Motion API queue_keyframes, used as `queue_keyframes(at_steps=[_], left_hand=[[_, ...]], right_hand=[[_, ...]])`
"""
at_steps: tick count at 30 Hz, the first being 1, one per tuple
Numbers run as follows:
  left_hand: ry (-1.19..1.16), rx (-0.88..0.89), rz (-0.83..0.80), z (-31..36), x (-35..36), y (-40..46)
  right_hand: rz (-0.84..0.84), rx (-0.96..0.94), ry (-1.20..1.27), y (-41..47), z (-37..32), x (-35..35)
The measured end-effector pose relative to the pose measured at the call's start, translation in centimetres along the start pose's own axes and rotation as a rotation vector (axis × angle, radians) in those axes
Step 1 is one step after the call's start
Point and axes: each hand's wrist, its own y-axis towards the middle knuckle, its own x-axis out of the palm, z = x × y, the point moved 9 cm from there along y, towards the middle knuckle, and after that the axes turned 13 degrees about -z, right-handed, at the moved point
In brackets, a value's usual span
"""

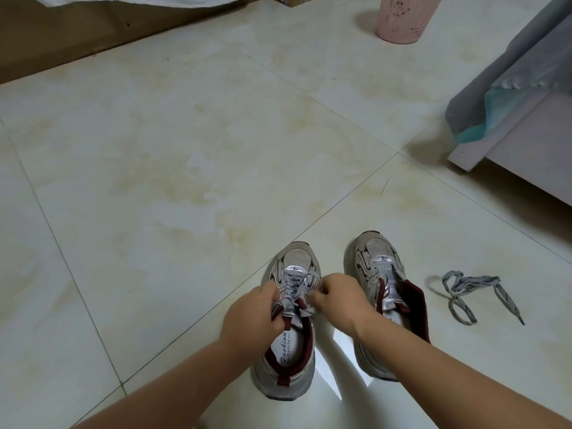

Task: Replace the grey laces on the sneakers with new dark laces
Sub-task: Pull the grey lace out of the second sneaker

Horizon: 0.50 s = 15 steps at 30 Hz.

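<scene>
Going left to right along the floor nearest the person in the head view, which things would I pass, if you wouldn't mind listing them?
left hand → laced sneaker → right hand → unlaced sneaker → loose grey lace

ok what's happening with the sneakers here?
A person is unlacing the left sneaker on the tiled floor. The left hand grips the grey lace near the tongue, and the right hand pinches it from the other side. The right sneaker already has no lace; a removed grey lace lies loose on the floor beside it. No dark laces are in view.
</scene>
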Motion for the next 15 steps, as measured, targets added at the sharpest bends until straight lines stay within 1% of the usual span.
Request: queue_keyframes(at_steps=[2, 4, 5, 8, 9, 10, 12, 15], left_hand=[[-0.008, 0.002, -0.007, 0.0, 0.0, 0.0], [-0.018, 0.008, -0.007, -0.1, 0.1, 0.1], [-0.024, 0.013, -0.007, -0.1, 0.1, 0.1], [-0.062, 0.04, 0.015, -0.1, -0.1, -0.1], [-0.075, 0.056, 0.027, 0.0, -0.3, -0.2], [-0.08, 0.074, 0.037, 0.1, -0.4, -0.3], [-0.083, 0.101, 0.044, 0.3, -0.6, -0.4], [-0.105, 0.114, 0.058, 0.3, -0.8, -0.6]], right_hand=[[0.132, -0.003, -0.012, -0.1, 0.3, -1.6], [0.18, 0.005, 0.063, -0.1, 0.9, -2.4], [0.146, 0.019, 0.127, -0.1, 1.1, -2.1], [-0.087, 0.032, 0.326, 0.2, 1.3, 1.3], [-0.127, 0.021, 0.34, 0.3, 1.2, 2.1], [-0.123, 0.0, 0.316, 0.4, 1.0, 2.3], [-0.039, -0.014, 0.292, 0.4, 0.9, 1.5], [0.084, -0.007, 0.473, 0.3, 1.8, 0.0]])
